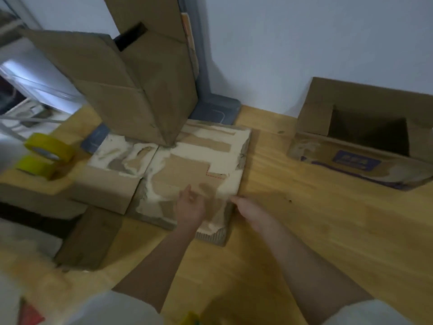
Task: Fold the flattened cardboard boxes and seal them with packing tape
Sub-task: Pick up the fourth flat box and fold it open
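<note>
Cardboard (187, 174) lies flat on wood table (328, 219) by white wall (304, 43); L hand (191, 207) relaxed on it, R hand (251, 211) at its edge, grip unclear.

left hand (191, 207) on flattened box (187, 167) | right hand (248, 207) at its edge | tape rolls (44, 156) left

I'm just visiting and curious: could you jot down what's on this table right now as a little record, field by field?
surface: wooden table
flat box: flattened cardboard with torn paper patches, lying in the middle
left hand: over the flat box's near part, fingers loose; contact unclear
right hand: at the flat box's right edge; grip blurred
open box: far right, top open
tall boxes: standing behind the flat box
tape: two yellow rolls at the left edge
sealing: not yet begun
</note>
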